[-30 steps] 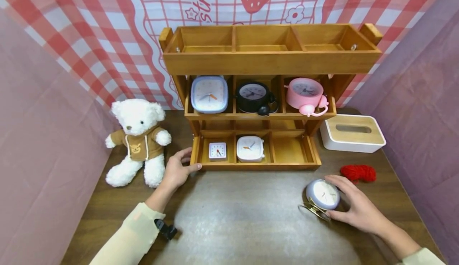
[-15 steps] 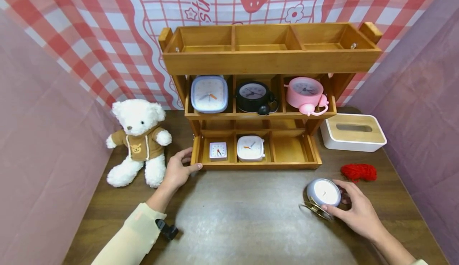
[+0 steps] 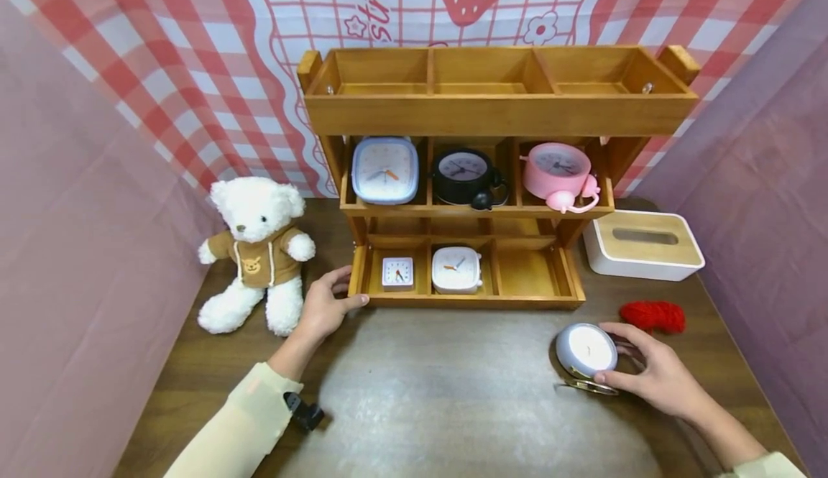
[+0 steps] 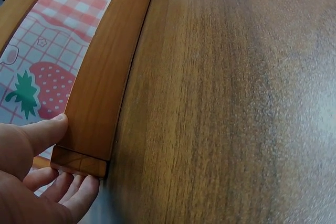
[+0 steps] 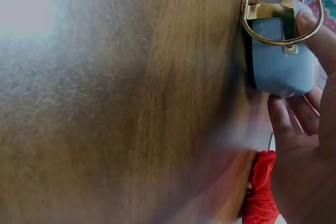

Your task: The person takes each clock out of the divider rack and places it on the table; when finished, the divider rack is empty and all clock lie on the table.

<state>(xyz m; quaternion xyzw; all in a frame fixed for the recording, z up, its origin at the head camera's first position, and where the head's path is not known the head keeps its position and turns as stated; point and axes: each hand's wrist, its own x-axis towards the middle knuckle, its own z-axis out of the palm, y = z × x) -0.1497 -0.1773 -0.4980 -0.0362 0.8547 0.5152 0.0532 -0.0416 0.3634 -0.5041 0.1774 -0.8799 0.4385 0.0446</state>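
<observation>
My right hand [image 3: 656, 370] holds a round grey-blue clock [image 3: 569, 352] with a gold ring at the table's front right. In the right wrist view its gold ring [image 5: 245, 19] faces the camera, and the thumb presses beside it while fingers support the underside. My left hand [image 3: 325, 304] grips the lower left corner of the wooden shelf [image 3: 466, 303], thumb on one face and fingers curled under the end [image 4: 81, 163]. Its bottom tier bears a small square clock [image 3: 397, 274] and a white rounded clock [image 3: 456, 269]. The right bottom compartment is bare.
In the middle tier stand a blue clock [image 3: 385, 169], a black clock [image 3: 462, 176] and a pink clock [image 3: 556, 169]. A white teddy bear [image 3: 259, 248] sits left. A tissue box [image 3: 643, 244] and red yarn [image 3: 652, 316] lie right.
The grey-blue clock has turned in my right hand, so its gold ring has swung toward the right. My right fingers have shifted round its side. The left hand keeps its hold on the shelf.
</observation>
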